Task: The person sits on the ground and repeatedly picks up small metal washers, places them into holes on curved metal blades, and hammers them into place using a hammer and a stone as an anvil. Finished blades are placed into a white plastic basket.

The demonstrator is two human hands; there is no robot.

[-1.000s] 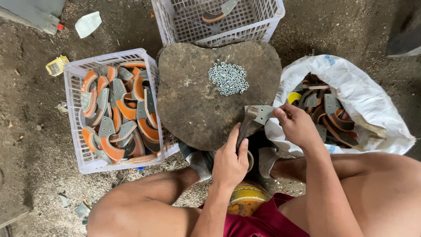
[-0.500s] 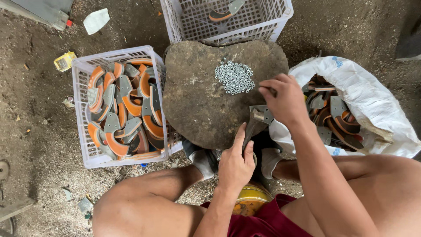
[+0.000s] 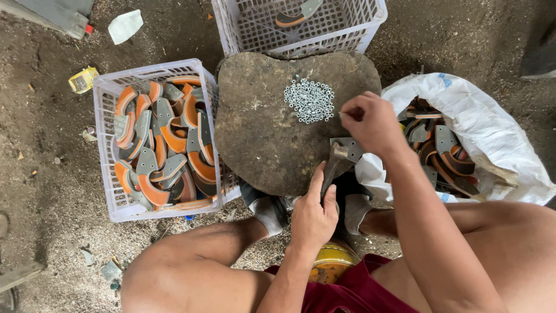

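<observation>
Two hands worked at the near edge of a flat stone (image 3: 260, 133): the left hand (image 3: 314, 211) clenched a grey curved metal piece (image 3: 339, 159), its long axis running up and away to the right. The right hand (image 3: 370, 122), fingertips pinched (on what, unclear), hovered just above that piece's far end, with the pile of small nuts (image 3: 310, 99) just to its left.

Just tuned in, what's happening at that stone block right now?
A person sits over a flat stone block. The left hand holds a grey metal part against the block's near edge. The right hand is above that part, fingers pinched, next to a pile of small silver nuts; whether it holds one is unclear. A white crate on the left is full of grey-and-orange curved parts, a white sack on the right holds more, and a second crate beyond is nearly empty.
</observation>
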